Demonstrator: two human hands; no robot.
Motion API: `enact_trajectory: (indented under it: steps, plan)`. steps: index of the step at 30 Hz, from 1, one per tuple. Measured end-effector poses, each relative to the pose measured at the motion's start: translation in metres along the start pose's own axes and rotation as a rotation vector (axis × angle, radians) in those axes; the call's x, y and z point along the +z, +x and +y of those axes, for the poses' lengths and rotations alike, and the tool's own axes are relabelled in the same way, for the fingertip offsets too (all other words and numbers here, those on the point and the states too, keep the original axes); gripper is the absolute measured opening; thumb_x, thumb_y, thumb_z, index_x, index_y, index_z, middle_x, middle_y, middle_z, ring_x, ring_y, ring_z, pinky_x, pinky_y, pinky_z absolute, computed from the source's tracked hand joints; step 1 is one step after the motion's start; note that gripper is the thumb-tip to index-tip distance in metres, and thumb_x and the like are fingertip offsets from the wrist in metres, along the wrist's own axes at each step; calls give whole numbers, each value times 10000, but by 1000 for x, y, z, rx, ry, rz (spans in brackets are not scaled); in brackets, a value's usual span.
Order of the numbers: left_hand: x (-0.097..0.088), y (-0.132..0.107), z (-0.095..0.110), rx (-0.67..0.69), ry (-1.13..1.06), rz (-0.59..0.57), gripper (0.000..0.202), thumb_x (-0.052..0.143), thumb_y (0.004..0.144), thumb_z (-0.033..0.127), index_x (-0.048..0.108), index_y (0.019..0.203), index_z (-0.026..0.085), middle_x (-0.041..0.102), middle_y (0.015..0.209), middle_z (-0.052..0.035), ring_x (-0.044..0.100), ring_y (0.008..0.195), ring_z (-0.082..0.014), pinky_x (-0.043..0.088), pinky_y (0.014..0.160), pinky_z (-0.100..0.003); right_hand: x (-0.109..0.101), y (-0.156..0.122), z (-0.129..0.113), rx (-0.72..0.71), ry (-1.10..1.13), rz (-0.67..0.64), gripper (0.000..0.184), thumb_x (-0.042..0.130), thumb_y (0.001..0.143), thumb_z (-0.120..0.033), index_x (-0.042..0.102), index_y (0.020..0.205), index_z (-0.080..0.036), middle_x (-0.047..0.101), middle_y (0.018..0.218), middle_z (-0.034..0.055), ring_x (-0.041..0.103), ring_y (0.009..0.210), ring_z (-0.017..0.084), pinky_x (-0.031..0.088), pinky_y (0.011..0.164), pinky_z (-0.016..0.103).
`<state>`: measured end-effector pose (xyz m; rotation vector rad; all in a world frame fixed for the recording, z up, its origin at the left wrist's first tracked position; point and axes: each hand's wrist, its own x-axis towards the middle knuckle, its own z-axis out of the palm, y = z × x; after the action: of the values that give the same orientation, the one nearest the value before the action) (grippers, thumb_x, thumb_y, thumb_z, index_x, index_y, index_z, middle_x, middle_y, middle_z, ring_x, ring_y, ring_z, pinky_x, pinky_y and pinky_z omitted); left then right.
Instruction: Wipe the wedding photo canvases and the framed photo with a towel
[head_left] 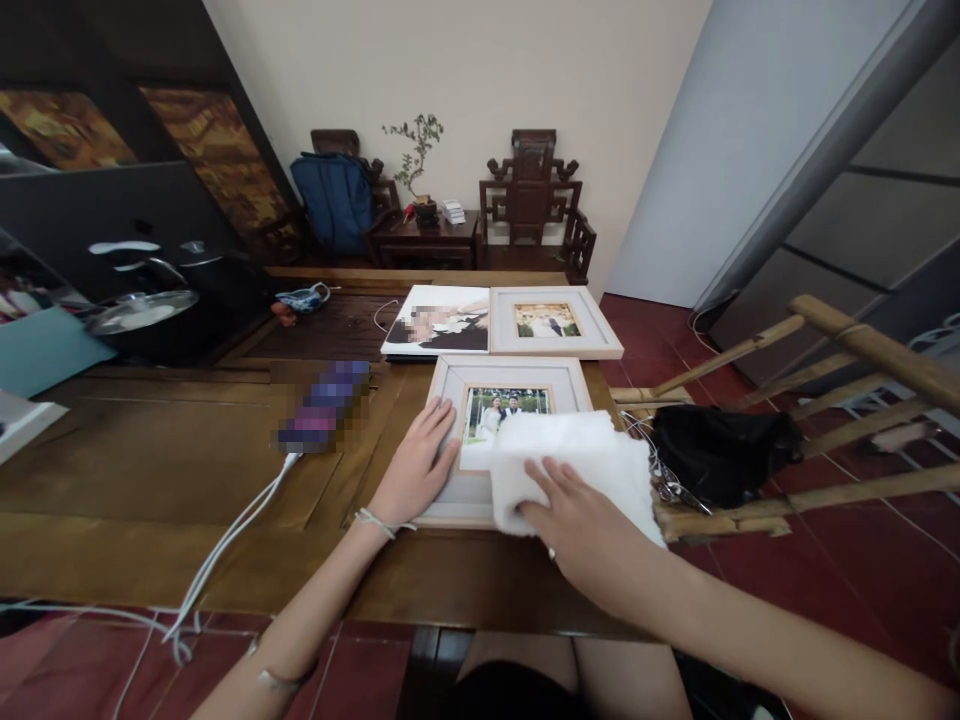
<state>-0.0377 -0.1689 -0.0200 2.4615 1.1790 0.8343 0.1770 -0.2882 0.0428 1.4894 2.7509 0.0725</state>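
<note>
On the wooden tabletop (150, 470) lies a pale rectangular picture frame (450, 385) (photo inside). The left hand (416, 465) presses flat, fingers spread, at its 9 o'clock edge; the right hand (574, 520) rests open-palmed on a fluffy white cloth (592, 450) covering its 4 o'clock corner.

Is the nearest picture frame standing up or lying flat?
Lying flat: the white wooden picture frame rests face-up on the brown wooden table under both hands.

Under my left hand (417, 462) lies the pale rectangular wooden picture frame (517, 379); the white fluffy cloth (581, 455) under my right hand (574, 517) overlaps it.
</note>
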Motion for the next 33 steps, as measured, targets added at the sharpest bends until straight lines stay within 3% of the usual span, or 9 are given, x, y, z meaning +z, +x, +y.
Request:
enact_trajectory:
  steps: [4,7,10,14,21,24,27,31,33]
  plan:
    - [-1,0,0,17,19,-18,469,361,920,343,408,1343,147,398,1411,-107,229,1363,-238,239,1107,-466,12,32,52,71,20,65,464,442,771,-45,529,1219,-131,360,1414,167,248,1329,288,286,1060,456]
    - [-2,1,0,22,30,-25,460,356,924,333,412,1339,144,395,1412,-111,239,1360,-238,247,1105,-467,16,64,98,146,0,152,376,421,870,-213,535,1227,-175,274,1466,123,185,1344,317,206,1075,521]
    - [-2,1,0,22,43,-29,464,354,925,328,410,1337,123,390,1414,-121,236,1361,-232,251,1107,-453,19,87,124,193,-42,187,369,395,895,-287,554,1214,-190,272,1471,95,156,1346,350,171,1066,565]
    - [-1,0,-1,13,49,-27,464,355,925,326,410,1336,116,390,1413,-124,235,1361,-233,251,1107,-454,20,82,110,107,-73,100,339,439,856,-214,612,1144,-164,325,1445,101,156,1339,374,128,1057,594]
    - [0,1,2,13,71,-11,456,330,933,318,428,1319,96,408,1398,-141,253,1354,-244,262,1100,-470,-12,3,15,-6,158,-137,318,470,822,-160,629,1097,-183,391,1403,125,256,1310,366,220,1030,596]
    - [0,1,2,18,86,-14,452,321,935,301,427,1317,83,403,1400,-145,243,1357,-242,262,1103,-463,-18,-13,-8,-38,220,-168,323,501,789,-139,626,1082,-193,339,1434,119,227,1317,379,239,1019,608]
    - [-1,1,1,30,102,-30,454,331,930,289,421,1319,73,393,1406,-147,224,1364,-243,250,1110,-454,-7,-2,0,-49,189,-117,402,507,758,-85,589,1141,-173,299,1450,137,182,1327,384,219,1027,612]
    - [-1,0,0,38,103,-37,458,348,925,287,415,1324,71,394,1405,-150,221,1365,-245,247,1112,-449,10,39,46,24,78,1,540,456,713,22,521,1231,-117,280,1451,173,138,1342,360,180,1060,573]
    - [-1,1,0,39,102,-39,461,356,923,290,412,1325,72,391,1407,-150,221,1365,-245,253,1109,-451,13,65,69,63,8,57,613,427,666,79,507,1242,-115,210,1475,170,89,1345,376,168,1045,610]
